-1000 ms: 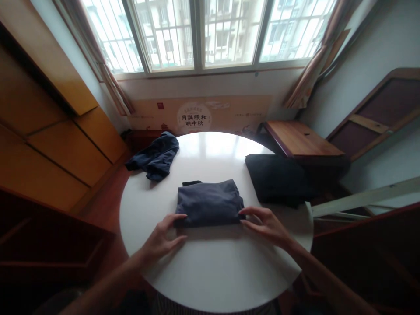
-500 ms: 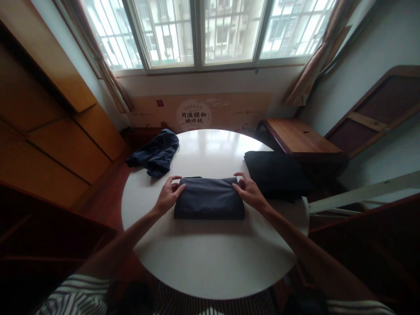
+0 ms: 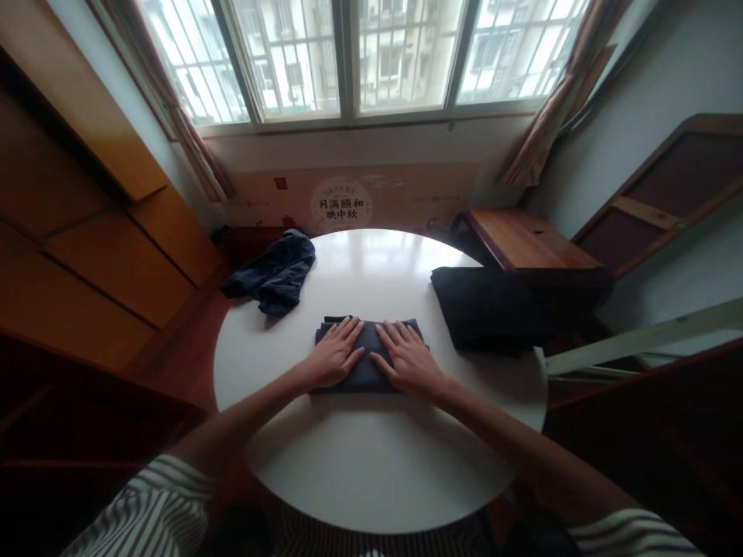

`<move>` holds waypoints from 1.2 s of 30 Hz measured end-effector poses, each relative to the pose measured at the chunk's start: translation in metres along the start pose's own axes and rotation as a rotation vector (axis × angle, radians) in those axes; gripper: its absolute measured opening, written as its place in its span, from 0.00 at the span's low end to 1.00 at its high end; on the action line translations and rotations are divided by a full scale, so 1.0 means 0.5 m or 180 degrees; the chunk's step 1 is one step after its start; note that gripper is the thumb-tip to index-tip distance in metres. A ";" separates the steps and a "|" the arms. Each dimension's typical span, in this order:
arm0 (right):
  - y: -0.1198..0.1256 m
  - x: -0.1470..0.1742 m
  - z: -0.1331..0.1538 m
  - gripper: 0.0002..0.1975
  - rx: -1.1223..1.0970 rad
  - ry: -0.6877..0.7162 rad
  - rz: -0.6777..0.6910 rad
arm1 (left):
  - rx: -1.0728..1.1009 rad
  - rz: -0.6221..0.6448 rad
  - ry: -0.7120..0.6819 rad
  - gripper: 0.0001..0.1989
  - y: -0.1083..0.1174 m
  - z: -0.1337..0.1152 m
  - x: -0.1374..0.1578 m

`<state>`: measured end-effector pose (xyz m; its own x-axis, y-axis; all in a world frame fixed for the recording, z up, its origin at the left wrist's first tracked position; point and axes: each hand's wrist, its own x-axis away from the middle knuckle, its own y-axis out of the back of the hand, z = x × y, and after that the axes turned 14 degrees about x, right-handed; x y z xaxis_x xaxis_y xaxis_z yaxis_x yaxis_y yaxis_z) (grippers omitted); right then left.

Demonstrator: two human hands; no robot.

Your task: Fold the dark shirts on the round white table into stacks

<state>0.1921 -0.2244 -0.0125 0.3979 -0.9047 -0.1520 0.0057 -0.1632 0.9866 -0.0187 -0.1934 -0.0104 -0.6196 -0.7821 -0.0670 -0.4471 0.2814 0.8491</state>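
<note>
Folded gray cloth: sitting mid-table, a bit wider than it is deep, long edges running left to right. A dark strip pokes out past its far edge, over on the left half.
Left hand: palm down on the left half of the cloth, fingers straight and a little spread, thumb out to the side. Not pinching anything.
Right hand: pretty much the mirror image, flat on the right half, fingers fanned. Thumbs point at each other with a strip of gray between them.
Table edge: round white table, and the cloth is well in from the rim all round. Widest stretch of white is on the near side, with another good patch beyond the far edge toward the window.
Left side: crumpled navy garment slung over the far-left rim, well apart from the cloth.
Right side: folded black cloth on the far-right edge, sticking out past the rim. Narrower lane here, but white tabletop shows between it and the gray one.
Elbow room: striped sleeves flank the near rim, forearms reaching in over it.
</note>
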 end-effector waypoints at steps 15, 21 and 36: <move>0.022 0.030 -0.043 0.37 -0.0161 0.0002 -0.0362 | -0.0183 0.0213 -0.0771 0.38 0.009 -0.048 0.087; 0.046 0.069 0.005 0.39 -0.0072 0.1027 -0.0006 | -0.0699 0.0344 -0.0894 0.25 0.000 -0.021 0.124; 0.184 -0.037 -0.027 0.14 -0.4173 -0.0427 0.0521 | 0.1477 -0.2522 -0.0251 0.23 0.203 -0.060 0.022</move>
<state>0.1976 -0.2174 0.0821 0.3863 -0.9214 0.0434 0.8717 0.3800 0.3093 -0.0517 -0.1901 0.0909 -0.0566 -0.8060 -0.5892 -0.9628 -0.1121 0.2458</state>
